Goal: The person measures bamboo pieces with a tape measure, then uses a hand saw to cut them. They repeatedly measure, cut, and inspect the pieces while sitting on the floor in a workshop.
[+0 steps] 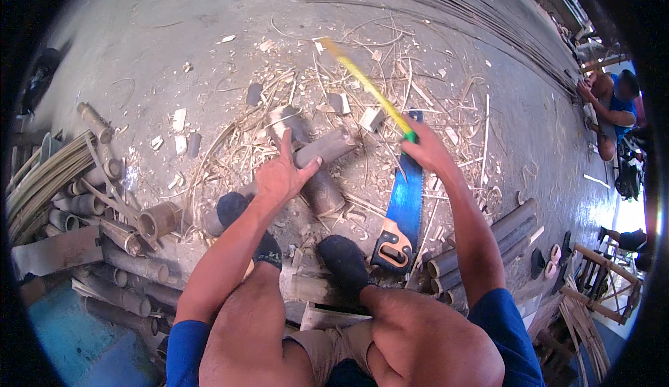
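My left hand [279, 178] rests at the near end of a short bamboo piece [327, 147], thumb and index finger spread, the other fingers partly hidden. That piece lies crosswise over a thicker bamboo log [322, 193] on the floor. In my right hand [428, 151] is a tape measure [376, 94] with a green end; its yellow strip reaches out to the far left, slightly blurred, above the shavings. Below the right hand lies a hand saw [404, 206] with a blue blade and a wood-and-black handle.
Shavings and offcuts [373, 118] cover the floor around the logs. Stacked bamboo tubes [132, 268] and a bundle of strips [49, 185] lie at left. More bamboo poles [488, 240] are right of the saw. Long rods [446, 3] stretch across the back; another person [617, 108] sits far right.
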### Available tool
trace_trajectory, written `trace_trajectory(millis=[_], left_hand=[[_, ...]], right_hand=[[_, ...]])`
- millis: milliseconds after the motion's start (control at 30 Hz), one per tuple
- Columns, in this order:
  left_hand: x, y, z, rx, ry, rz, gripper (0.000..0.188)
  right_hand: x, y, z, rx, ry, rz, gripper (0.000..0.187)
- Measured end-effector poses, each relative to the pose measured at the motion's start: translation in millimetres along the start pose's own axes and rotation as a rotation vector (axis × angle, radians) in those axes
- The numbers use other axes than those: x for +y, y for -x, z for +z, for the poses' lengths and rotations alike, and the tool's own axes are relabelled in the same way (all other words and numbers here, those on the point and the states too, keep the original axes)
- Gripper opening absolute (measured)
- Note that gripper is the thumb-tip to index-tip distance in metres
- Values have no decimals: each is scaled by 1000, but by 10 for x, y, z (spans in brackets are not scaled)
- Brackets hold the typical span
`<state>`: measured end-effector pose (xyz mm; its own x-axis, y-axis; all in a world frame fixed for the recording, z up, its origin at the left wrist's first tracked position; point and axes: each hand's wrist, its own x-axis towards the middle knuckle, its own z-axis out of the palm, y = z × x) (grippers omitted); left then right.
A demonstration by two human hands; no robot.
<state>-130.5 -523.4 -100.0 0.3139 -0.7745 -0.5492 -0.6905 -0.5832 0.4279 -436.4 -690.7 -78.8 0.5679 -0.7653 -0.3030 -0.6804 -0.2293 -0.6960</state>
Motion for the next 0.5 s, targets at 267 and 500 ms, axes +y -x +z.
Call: trace_trajectory(millis=[267,500], left_hand=[[-212,-207,-457,299,168,116,91],[-215,-265,-1506,190,1418,234,88]], right_hand=[[863,1231,277,339,347,339,90],[653,1403,702,475,732,405,89]])
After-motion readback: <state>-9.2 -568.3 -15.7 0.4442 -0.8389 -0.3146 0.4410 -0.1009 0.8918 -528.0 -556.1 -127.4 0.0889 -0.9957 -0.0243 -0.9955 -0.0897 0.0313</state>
